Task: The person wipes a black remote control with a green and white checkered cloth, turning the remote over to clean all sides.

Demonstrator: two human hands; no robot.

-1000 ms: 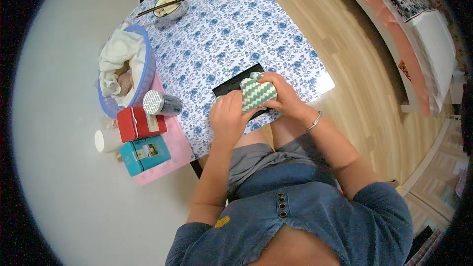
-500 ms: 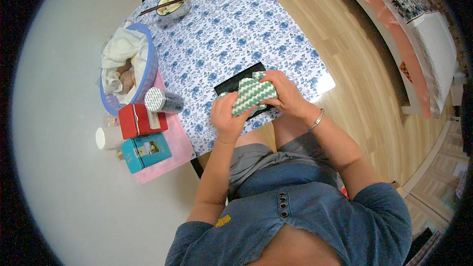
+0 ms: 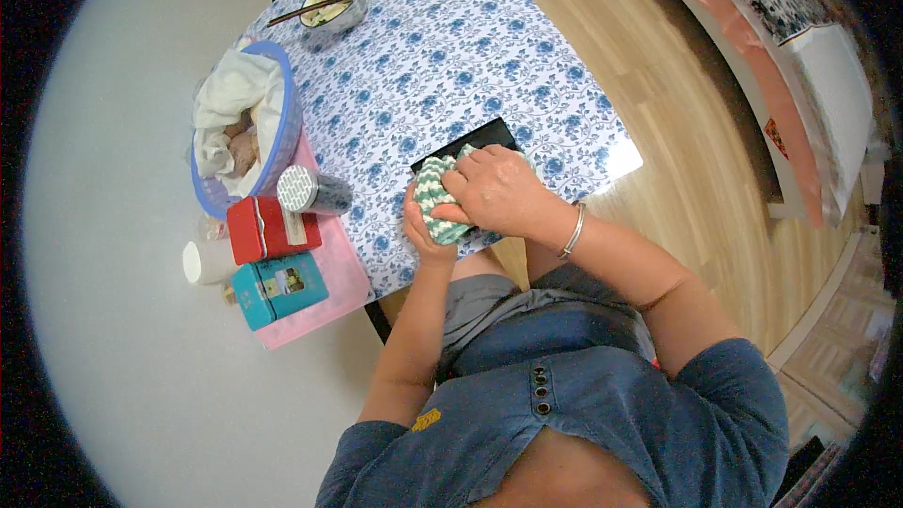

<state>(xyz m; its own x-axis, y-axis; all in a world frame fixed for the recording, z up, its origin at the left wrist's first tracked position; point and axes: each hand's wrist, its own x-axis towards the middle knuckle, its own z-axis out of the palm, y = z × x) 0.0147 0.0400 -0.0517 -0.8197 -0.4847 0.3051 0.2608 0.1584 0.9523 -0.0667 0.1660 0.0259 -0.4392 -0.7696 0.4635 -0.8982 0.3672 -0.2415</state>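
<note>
- Head view, only one now: patterned table in blue and white (image 3: 423, 56) under and beyond the hands, pale wood floor (image 3: 602, 56) off to their right.
- Left hand (image 3: 425, 233) and right hand (image 3: 494, 190) together, both clamped on one green-and-white striped knitted cloth (image 3: 433, 190).
- Cloth directly between the palms, just above the near table edge. Left cupped around the left and near sides, right laid over the top from the right, thumb across the stripes. Neither hand nearer; both in contact.
- Long axis: bunched, so hard to call. Visible part running roughly away from the body; rest hidden below right fingers. Can't tell if anything is wrapped inside.
- One flat black object (image 3: 494, 134) beneath and just beyond the hands, mostly covered.
- One silver bangle (image 3: 577, 229), right wrist.
- Left of the hands: one dark jar (image 3: 334, 194) with patterned lid, one red tin (image 3: 254, 233), one teal tin (image 3: 259, 299), one pink cloth (image 3: 343, 287), one white cup (image 3: 202, 263) farthest out.
- Farther left and beyond: one blue basket (image 3: 288, 103), white liner (image 3: 226, 85), brown lumps (image 3: 245, 152) inside, count unclear.
- Well beyond the hands: one bowl of food (image 3: 340, 21), two chopsticks (image 3: 321, 7) across the rim.
</note>
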